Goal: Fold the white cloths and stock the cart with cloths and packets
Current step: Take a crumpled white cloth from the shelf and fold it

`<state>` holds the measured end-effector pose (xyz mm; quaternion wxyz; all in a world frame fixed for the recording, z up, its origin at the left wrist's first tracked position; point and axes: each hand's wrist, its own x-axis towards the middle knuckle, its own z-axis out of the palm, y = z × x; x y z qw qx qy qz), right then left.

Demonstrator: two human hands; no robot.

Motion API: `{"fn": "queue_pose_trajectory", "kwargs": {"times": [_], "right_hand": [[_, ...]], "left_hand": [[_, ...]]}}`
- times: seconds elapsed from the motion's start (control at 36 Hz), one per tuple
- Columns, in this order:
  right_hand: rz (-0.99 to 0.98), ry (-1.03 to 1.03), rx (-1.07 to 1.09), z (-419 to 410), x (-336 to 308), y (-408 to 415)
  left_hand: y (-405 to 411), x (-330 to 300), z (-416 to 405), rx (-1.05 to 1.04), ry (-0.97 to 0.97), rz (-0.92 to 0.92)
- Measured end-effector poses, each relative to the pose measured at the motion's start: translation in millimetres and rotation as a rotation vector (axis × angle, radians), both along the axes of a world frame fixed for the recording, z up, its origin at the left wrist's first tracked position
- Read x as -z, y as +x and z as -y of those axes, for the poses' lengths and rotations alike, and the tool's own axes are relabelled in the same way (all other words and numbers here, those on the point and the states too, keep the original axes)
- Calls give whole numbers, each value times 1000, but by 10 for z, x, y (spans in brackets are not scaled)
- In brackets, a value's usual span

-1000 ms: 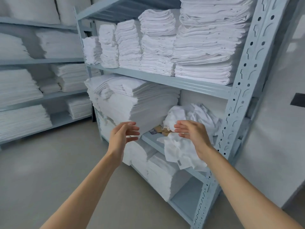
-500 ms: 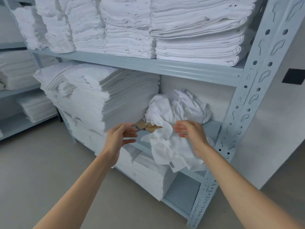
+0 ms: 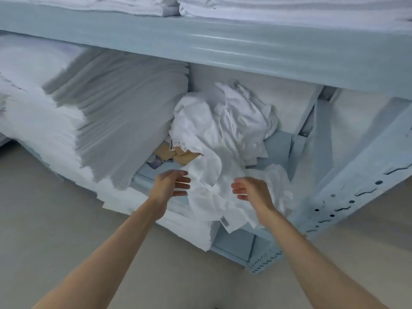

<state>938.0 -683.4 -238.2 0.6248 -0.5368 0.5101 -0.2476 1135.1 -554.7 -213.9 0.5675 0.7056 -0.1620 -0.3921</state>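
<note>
A crumpled heap of white cloths (image 3: pixel 219 130) lies on the middle shelf of a pale blue metal rack (image 3: pixel 223 45), with one cloth hanging over the shelf's front edge. Brown packets (image 3: pixel 178 152) peek out from under the heap's left side. My left hand (image 3: pixel 171 184) hovers just left of the hanging cloth, fingers straight and spread. To the right of that cloth my right hand (image 3: pixel 252 190) is held up in front of the heap, fingers relaxed. Both hands hold nothing. No cart is in view.
A tall stack of folded white cloths (image 3: pixel 107 121) fills the shelf left of the heap. More folded cloths (image 3: pixel 245 7) sit on the shelf above and on the shelf below (image 3: pixel 178 221). The rack's perforated upright (image 3: pixel 347 197) stands at right. Bare grey floor (image 3: pixel 55 219) lies below.
The camera has moved much closer to the shelf and lower. Both hands stay apart in front of the crumpled heap, now level with the cloth hanging over the edge.
</note>
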Motion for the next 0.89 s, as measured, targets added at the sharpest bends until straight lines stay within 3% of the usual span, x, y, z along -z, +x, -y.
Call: {"fn": "queue_pose_trajectory", "kwargs": {"times": [0.39, 0.44, 0.58, 0.67, 0.89], "right_hand": [[-1, 197, 388, 200, 335, 431], [-11, 204, 412, 193, 362, 553], [-70, 207, 448, 74, 481, 754], [-72, 213, 461, -59, 544, 817], [-112, 172, 502, -220, 632, 740]], "left_hand": [[231, 649, 1256, 428, 175, -19], [247, 742, 1346, 474, 221, 74], [269, 932, 1430, 608, 379, 571], [321, 1050, 1394, 689, 470, 693], [437, 915, 1436, 565, 276, 452]]}}
